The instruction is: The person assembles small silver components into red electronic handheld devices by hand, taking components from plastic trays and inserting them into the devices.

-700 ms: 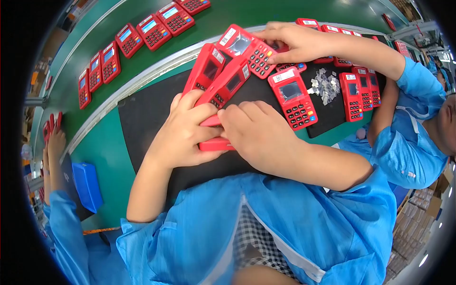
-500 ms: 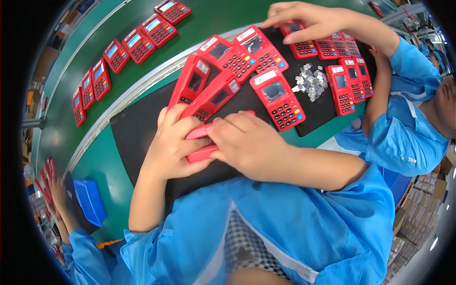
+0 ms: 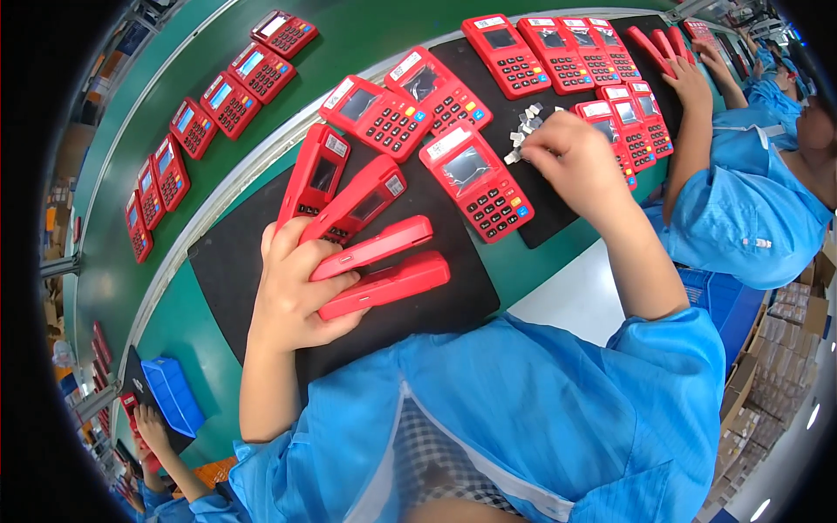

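Several red card payment terminals fan out from my left hand (image 3: pixel 296 288), which grips them on edge between its fingers. The nearest held terminal (image 3: pixel 388 283) lies sideways over the black mat (image 3: pixel 235 261). To the right, my right hand (image 3: pixel 580 161) is closed in a pinch at a pile of small whitish clear pieces (image 3: pixel 521 135). Whatever is between its fingertips is too small to make out. Between the hands a terminal (image 3: pixel 479 183) lies face up, film on its screen. Two more terminals (image 3: pixel 375 118) lie beyond the held ones.
Red terminals with lit screens (image 3: pixel 231 105) stand in a line on the green conveyor (image 3: pixel 349 26) at far left. More terminals (image 3: pixel 558 57) lie at the right, near a co-worker's hand (image 3: pixel 693 87) holding several. A blue bin (image 3: pixel 173 397) is at lower left.
My right hand has left the terminals in my left hand and moved right to the small pieces. The co-worker's hand has withdrawn from the far terminals towards the right.
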The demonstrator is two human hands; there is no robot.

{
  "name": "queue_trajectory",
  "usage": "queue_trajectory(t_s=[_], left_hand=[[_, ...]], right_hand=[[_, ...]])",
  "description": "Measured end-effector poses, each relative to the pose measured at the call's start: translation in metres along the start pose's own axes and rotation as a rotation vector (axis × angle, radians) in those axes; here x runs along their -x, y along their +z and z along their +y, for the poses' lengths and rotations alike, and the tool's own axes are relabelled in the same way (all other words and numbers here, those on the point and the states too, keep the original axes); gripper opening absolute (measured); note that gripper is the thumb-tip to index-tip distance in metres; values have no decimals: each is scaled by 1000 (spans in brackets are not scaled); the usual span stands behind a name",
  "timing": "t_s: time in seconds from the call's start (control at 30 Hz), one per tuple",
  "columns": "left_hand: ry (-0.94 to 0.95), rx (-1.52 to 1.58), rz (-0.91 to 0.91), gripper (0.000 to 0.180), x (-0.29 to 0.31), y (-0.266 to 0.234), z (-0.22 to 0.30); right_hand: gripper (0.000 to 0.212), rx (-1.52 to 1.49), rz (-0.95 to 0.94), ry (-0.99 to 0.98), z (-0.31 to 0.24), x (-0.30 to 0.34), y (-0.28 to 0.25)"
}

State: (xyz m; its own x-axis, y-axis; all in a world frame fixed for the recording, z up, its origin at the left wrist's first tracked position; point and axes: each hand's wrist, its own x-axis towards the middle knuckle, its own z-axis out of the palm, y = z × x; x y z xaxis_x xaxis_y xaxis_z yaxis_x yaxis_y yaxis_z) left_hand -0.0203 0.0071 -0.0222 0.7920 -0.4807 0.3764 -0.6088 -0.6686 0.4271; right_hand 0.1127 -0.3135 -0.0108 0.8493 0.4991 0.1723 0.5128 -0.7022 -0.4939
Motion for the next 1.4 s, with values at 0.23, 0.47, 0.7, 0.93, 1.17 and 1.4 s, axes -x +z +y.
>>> queue_trajectory(t_s=[0.23,0.47,0.7,0.93,1.17,1.4], left_hand=[[7,-37,15,37,11,4,-1],[39,-34,64,30,18,8,-6],[-27,56,45,27,35,-3,3],[-57,66,139,22,35,6,9],[-32,77,183,21,40,10,5],[-42,89,110,21,38,7,5]], right_hand=[[9,216,-153,-204,-6,-6,16],[6,62,-41,-101,-13,-7,16],[19,1,-348,-536,-136,-18,45],[16,362,-489,-785,-171,-60,59],[16,555,-598,-779,-188,-58,63],[9,294,-427,-779,-173,-61,68]])
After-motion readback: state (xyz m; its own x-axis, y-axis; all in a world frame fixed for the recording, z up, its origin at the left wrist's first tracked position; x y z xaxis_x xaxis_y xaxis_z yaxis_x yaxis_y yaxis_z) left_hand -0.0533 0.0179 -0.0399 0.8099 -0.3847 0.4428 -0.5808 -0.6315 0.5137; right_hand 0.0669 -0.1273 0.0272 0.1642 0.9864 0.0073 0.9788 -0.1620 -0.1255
